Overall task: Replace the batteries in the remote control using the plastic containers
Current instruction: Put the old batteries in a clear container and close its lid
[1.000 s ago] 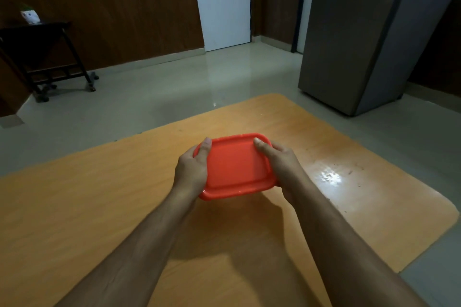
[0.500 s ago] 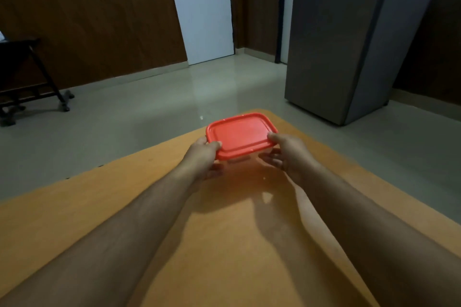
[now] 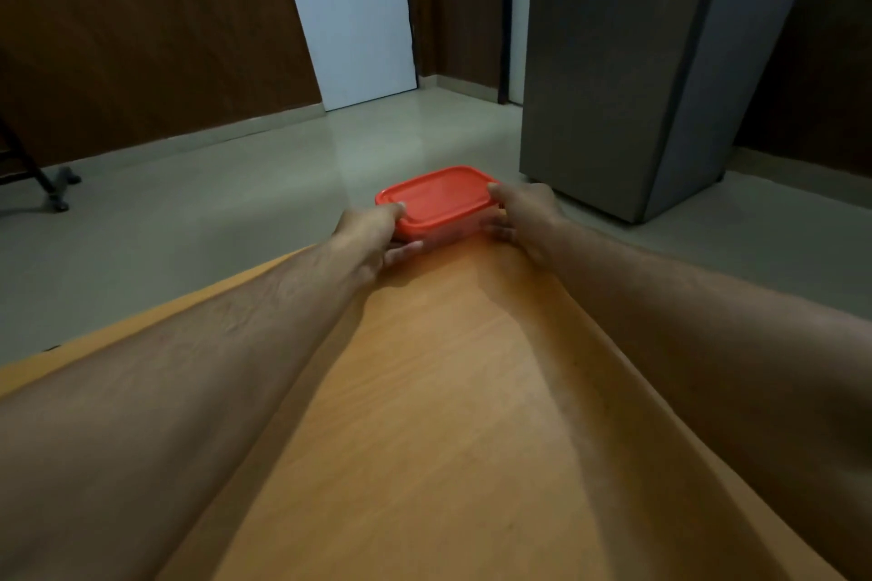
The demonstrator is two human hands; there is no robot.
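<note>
— While both arms stretch out, where's the container (image 3: 436,201)?
— Far bench (image 3: 424,392) edge, long axis crosswise; left hand (image 3: 373,234) and right hand (image 3: 521,212) grasp its ends, equally near.

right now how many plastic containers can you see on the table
1. A rectangular plastic container with a red lid sits at the far end of the orange wooden table, gripped by the left hand and right hand. Others may lie outside the view.

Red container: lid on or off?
On. The red lid sits flat over the container, its rim seated all round; both hands grip the ends.
</note>
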